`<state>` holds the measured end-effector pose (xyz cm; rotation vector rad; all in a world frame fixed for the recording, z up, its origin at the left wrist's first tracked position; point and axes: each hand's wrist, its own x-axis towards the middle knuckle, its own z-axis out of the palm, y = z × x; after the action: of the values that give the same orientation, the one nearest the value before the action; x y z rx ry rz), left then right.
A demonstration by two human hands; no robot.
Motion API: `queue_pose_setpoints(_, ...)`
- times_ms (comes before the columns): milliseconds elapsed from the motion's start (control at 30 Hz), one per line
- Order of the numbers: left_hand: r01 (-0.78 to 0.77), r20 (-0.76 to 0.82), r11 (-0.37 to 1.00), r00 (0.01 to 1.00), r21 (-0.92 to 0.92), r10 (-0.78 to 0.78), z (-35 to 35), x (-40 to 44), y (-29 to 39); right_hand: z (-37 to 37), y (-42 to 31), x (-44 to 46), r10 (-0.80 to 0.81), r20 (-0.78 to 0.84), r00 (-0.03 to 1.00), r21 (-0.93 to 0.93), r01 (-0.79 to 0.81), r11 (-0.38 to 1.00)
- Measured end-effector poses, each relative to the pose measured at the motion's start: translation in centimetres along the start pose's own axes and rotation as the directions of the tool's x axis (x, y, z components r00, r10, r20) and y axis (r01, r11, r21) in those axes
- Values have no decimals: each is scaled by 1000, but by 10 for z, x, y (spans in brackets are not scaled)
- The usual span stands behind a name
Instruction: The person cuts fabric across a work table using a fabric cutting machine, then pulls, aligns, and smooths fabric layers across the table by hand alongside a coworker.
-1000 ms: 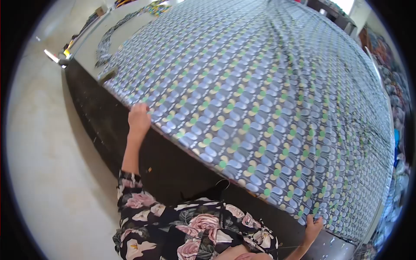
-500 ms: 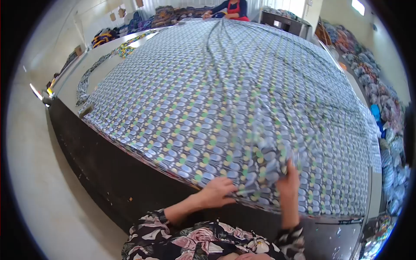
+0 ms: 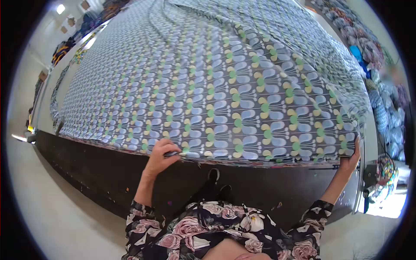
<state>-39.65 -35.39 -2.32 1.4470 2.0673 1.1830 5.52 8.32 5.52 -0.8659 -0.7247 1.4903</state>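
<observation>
A wide sheet of patterned fabric (image 3: 242, 108), grey with blue, green and yellow motifs, covers a big table. Its near edge lies along the front of a stack of cloth layers (image 3: 242, 164). My left hand (image 3: 161, 158) pinches this edge left of my body, thumb and fingers closed on the cloth. Far to the right, my right hand (image 3: 352, 158) grips the fabric near its right front corner, with the fingers partly hidden by the cloth. Between the hands the edge runs nearly straight, while folds and ripples cross the sheet farther back and to the right.
The table's dark front side (image 3: 99, 169) drops to a pale floor (image 3: 39, 195). Bundled goods in plastic (image 3: 381, 104) line the right wall. A strip of cloth (image 3: 56, 93) lies along the table's left side. More cloth piles (image 3: 84, 37) stand at the back left.
My right hand has moved far right to the fabric's corner, and my left hand has moved left along the edge. The near edge is now pulled straighter. The view has tilted down; the co-worker is out of sight.
</observation>
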Motion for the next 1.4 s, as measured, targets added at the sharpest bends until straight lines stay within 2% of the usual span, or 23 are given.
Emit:
queue_pose_setpoints(33, -17, -31, 1000, 999, 11, 17, 1, 1, -1, 13, 4, -20, -72, -110, 991, -74, 64, 995)
queue_pose_setpoints(100, -18, 7, 1000, 1000, 22, 18, 1, 2, 0, -69, 18, 29, 47, -50, 998, -193, -55, 980)
queue_pose_setpoints(133, 4, -3, 999, 1000, 32, -4, 1, 4, 0, -79, 21, 34, 84, -157, 984, -309, -130, 942)
queue_pose_setpoints(267, 89, 10, 995, 996, 32, -90, 3, 10, 6, -56, 24, 12, -184, -212, 960, -576, 29, 817)
queue_pose_setpoints(333, 132, 18, 991, 991, 39, -132, 2, 12, 8, -76, 21, 20, -100, -122, 988, -794, -37, 607)
queue_pose_setpoints(433, 147, 54, 981, 986, 124, -155, 0, 20, 19, -84, 26, 20, -162, -55, 985, -906, 19, 423)
queue_pose_setpoints(467, 146, 85, 973, 983, 178, -163, -2, 22, 24, -98, 34, 26, -213, 27, 977, -885, 123, 448)
queue_pose_setpoints(633, 91, 146, 889, 974, 448, -173, 28, 65, 75, -87, 34, 14, -216, 29, 976, -872, 130, 473)
queue_pose_setpoints(700, 141, 101, 974, 982, 175, -160, 86, 105, 122, -81, 35, 11, -240, 76, 968, -865, 184, 468)
queue_pose_setpoints(767, -93, 156, 995, 984, 26, 87, 161, 138, 149, -80, 36, 14, -198, 98, 975, -826, 191, 530)
queue_pose_setpoints(833, -264, 196, 964, 944, -30, 265, 240, 162, 201, -83, 28, 11, -242, 247, 938, -967, 253, -4)
queue_pose_setpoints(900, -384, 250, 922, 888, -60, 386, 312, 177, 234, -71, 17, 3, -244, 370, 896, -926, 376, -27)
queue_pose_setpoints(933, -410, 272, 905, 863, -117, 426, 339, 179, 245, -66, 13, 4, -229, 414, 881, -906, 424, -7)
queue_pose_setpoints(967, -377, 358, 926, 867, 15, 347, 356, 177, 255, -59, 11, 8, -204, 230, 952, -812, 303, 498)
queue_pose_setpoints(1000, -402, 308, 913, 879, 66, 365, 366, 175, 260, -55, 12, 16, -43, 86, 995, -498, 81, 863)
queue_pose_setpoints(1033, -368, 264, 921, 907, 124, 327, 371, 175, 259, -72, 16, 44, 182, 112, 977, -224, -154, 962)
queue_pose_setpoints(1100, -418, 271, 908, 879, 38, 393, 374, 173, 256, -84, 10, 103, 455, 100, 885, 189, -465, 865)
queue_pose_setpoints(1167, -384, 244, 922, 900, 50, 361, 372, 170, 257, -93, 0, 166, 408, 32, 912, 106, -409, 906)
queue_pose_setpoints(1200, -356, 262, 934, 905, 32, 336, 372, 170, 257, -125, 6, 209, 28, 141, 990, -336, 21, 942)
queue_pose_setpoints(1233, -333, 279, 943, 906, 12, 317, 371, 172, 255, -154, 17, 236, -287, 394, 873, -610, 482, 628)
queue_pose_setpoints(1300, -303, 240, 952, 927, 33, 287, 373, 169, 253, -150, -35, 219, -555, 423, 717, -483, 696, 531)
queue_pose_setpoints(1333, -324, 237, 946, 921, 31, 308, 372, 170, 252, -185, -44, 238, -529, 203, 824, -274, 566, 777)
queue_pose_setpoints(1400, -376, 224, 927, 904, 13, 363, 371, 172, 252, -196, -71, 180, -772, 218, 597, -537, 734, 416)
